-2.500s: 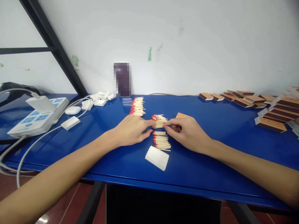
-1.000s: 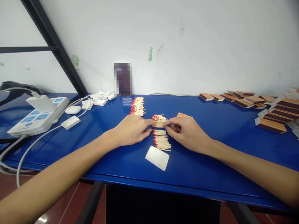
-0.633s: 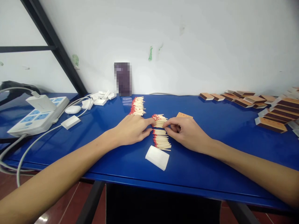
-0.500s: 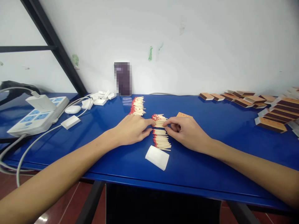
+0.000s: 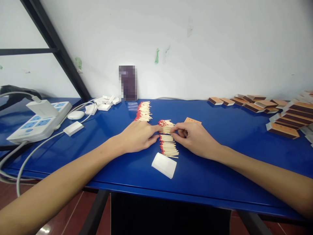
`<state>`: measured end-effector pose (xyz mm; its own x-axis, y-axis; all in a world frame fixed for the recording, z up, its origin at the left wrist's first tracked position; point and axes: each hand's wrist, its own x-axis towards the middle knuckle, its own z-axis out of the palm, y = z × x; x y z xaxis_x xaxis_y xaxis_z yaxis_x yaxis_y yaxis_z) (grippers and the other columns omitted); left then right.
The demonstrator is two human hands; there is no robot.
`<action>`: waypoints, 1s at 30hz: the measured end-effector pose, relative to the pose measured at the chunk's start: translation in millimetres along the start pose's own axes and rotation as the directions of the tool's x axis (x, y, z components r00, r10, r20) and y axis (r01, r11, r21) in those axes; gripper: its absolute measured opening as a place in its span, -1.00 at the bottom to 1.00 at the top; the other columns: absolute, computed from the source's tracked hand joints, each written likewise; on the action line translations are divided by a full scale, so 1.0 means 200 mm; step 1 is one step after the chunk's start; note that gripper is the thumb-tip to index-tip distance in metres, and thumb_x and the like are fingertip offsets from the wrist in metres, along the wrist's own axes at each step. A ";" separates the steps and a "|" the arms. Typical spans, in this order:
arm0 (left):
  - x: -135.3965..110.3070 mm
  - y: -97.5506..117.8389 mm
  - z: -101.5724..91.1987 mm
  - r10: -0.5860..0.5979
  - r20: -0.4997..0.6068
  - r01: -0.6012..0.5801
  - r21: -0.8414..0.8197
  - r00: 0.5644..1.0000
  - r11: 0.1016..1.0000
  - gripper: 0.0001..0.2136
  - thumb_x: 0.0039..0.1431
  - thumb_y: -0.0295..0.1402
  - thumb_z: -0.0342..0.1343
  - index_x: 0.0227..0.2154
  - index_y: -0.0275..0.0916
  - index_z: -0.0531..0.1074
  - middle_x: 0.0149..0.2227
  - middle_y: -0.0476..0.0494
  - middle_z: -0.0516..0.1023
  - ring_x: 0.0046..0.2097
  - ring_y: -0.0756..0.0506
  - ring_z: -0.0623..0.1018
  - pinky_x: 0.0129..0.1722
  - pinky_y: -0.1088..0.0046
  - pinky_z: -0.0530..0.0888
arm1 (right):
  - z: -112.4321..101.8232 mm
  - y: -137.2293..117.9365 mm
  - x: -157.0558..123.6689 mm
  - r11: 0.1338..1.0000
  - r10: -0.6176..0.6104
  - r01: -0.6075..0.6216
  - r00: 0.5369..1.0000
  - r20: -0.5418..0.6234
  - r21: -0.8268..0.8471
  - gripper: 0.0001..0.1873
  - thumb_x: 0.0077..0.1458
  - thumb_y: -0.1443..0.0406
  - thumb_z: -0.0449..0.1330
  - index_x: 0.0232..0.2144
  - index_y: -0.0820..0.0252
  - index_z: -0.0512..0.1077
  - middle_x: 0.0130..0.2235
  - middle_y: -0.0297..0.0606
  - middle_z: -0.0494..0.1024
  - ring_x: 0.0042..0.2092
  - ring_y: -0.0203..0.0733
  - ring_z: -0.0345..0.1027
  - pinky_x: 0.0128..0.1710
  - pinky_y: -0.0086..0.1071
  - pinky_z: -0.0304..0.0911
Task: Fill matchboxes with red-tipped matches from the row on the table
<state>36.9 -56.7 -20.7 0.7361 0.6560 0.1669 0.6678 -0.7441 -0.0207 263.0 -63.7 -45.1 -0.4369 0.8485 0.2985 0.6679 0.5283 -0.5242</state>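
A small bundle of red-tipped matches (image 5: 167,126) lies on the blue table between my two hands. My left hand (image 5: 140,135) touches the red heads with its index finger and thumb, a small gap between the two. From the other side, the bent index finger and thumb of my right hand (image 5: 193,138) press at the plain stick ends. Closer to me is a second row of matches (image 5: 168,146), and below it a white matchbox tray (image 5: 164,165) lies at a slant. An orange matchbox sleeve (image 5: 193,120) is partly hidden behind my right hand.
A larger pile of matches (image 5: 143,111) lies beyond my left hand. White trays (image 5: 104,107) sit at the back left, near a power strip (image 5: 40,122) with cables. Many matchboxes (image 5: 282,130) are heaped at right. A pixelated dark rectangle (image 5: 128,83) leans on the wall.
Hardly anything differs. Both hands stay at the ends of the same bundle, and the view has shifted very slightly.
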 end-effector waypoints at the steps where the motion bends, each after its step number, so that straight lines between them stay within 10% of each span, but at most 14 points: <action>1: 0.00 0.00 0.00 0.002 0.002 -0.002 0.001 1.000 1.000 -0.75 0.28 -0.36 -0.01 -0.04 -0.15 0.45 -0.60 0.04 0.42 -0.53 -0.04 0.41 -0.51 0.47 0.14 | 0.00 0.00 0.00 1.000 0.005 -0.005 1.000 0.006 0.000 -0.86 0.13 0.30 0.12 -0.41 0.18 0.46 -0.63 -0.47 0.25 -0.58 -0.33 0.08 -0.52 -0.37 0.03; 30: 0.00 0.00 0.00 0.038 0.024 -0.038 -0.014 0.999 0.999 -0.80 0.26 -0.38 0.01 -0.18 -0.17 0.52 -0.55 0.01 0.49 -0.51 -0.02 0.42 -0.50 0.48 0.13 | 0.00 0.00 -0.01 1.000 -0.014 0.016 0.996 0.083 -0.023 -0.81 0.18 0.28 0.06 -0.47 0.16 0.37 -0.61 -0.47 0.23 -0.56 -0.33 0.09 -0.52 -0.39 0.00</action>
<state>37.4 -56.3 -20.3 0.7633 0.6302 0.1425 0.6380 -0.7699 -0.0127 263.5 -65.2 -45.6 -0.4942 0.8360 0.2387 0.6749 0.5419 -0.5008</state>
